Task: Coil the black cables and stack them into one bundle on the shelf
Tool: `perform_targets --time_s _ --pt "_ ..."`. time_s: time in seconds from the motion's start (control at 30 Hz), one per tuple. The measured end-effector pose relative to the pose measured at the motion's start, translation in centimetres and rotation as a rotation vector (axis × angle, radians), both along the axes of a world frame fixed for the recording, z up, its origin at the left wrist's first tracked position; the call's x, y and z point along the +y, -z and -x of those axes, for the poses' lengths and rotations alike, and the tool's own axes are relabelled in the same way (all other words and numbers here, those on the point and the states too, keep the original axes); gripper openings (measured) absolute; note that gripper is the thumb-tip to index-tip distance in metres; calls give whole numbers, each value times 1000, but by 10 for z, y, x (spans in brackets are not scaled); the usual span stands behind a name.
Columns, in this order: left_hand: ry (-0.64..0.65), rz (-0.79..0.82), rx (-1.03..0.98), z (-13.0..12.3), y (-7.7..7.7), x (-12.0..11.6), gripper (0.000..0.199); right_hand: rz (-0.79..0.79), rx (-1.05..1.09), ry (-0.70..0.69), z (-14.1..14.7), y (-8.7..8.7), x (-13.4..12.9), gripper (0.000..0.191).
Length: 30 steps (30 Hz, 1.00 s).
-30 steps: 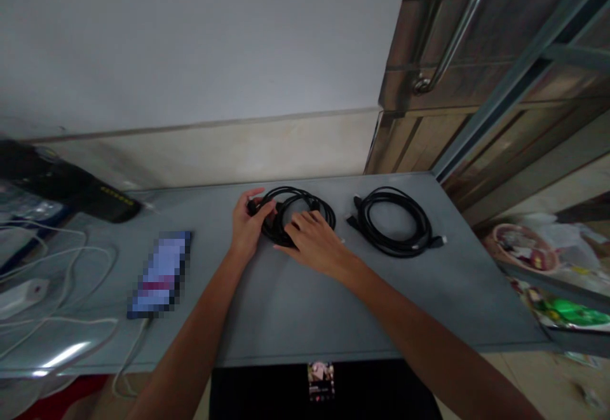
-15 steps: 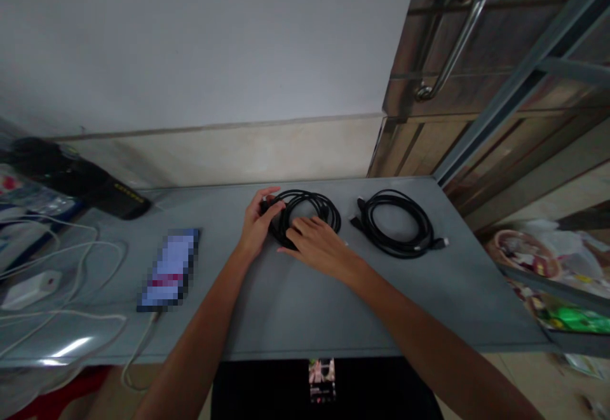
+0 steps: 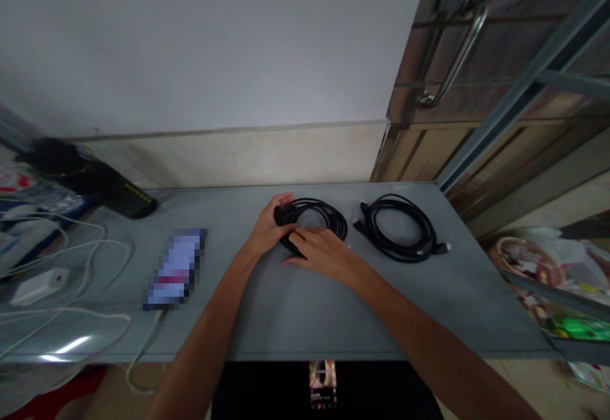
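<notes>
A coiled black cable [image 3: 336, 216] lies on the grey table [image 3: 305, 318] in front of me. My left hand [image 3: 271, 228] is closed around the coil's left side, thumb over the loops. From the front, my right hand [image 3: 320, 248] reaches over the near side of the coil, its curled fingers gripping the loops and hiding part of them. A second coiled black cable [image 3: 405, 256], with connector plugs at its left and right sides, lies apart on the right.
A phone [image 3: 175, 267] with a white charging cord lies to the left. Beyond it are a black bottle [image 3: 109, 185] on its side, a white adapter [image 3: 40, 285] and tangled white cords. Behind the table rises a wall [image 3: 229, 45]; a basket [image 3: 527, 261] stands off the right end.
My left hand has shifted slightly right, and its thumb now lies across the loops near my right fingers. The left side of the coil is gathered in closer. The view has tilted slightly.
</notes>
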<state>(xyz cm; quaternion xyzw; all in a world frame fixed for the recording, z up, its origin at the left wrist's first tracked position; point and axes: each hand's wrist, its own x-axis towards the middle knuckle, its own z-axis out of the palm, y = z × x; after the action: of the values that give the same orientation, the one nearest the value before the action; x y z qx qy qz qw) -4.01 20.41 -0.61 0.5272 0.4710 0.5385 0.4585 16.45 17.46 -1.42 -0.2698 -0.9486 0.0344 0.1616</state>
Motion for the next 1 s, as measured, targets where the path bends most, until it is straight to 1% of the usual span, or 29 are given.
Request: perform_targets --time_s 0.07,0.17,0.27,0.33,0.4,0.47,0.5,0.57,0.67,0.8,0.87,1.0 --pt "-1 -6 16 2 -3 1 74 -17 6 -4 0 1 1 54" --pt "-31 -15 57 12 -5 3 72 -42 19 0 -3 -1 4 53" --pt "-113 -23 107 26 -2 7 70 -46 14 25 -7 -4 7 58" --pt "-189 -32 141 33 1 9 66 -46 10 45 -9 -6 8 59" --pt "-250 -35 164 36 4 10 58 -50 12 52 -9 -6 8 54" --pt "-277 -30 169 35 5 9 50 -51 7 57 -7 -5 7 43" --pt "-276 -25 173 33 5 9 48 -51 0 60 -6 -3 7 39" --pt "-254 -15 191 31 4 8 51 -58 -13 67 -4 -1 6 37" --pt "-196 -8 225 29 3 7 61 -72 -6 70 -2 2 4 43" --pt "-119 -43 256 33 3 7 60 -59 31 58 -2 5 5 50" --pt "-103 -69 302 36 4 8 60 -46 57 60 -3 6 6 55" --pt "-99 -108 432 42 6 10 62 -18 140 108 -6 7 10 67"
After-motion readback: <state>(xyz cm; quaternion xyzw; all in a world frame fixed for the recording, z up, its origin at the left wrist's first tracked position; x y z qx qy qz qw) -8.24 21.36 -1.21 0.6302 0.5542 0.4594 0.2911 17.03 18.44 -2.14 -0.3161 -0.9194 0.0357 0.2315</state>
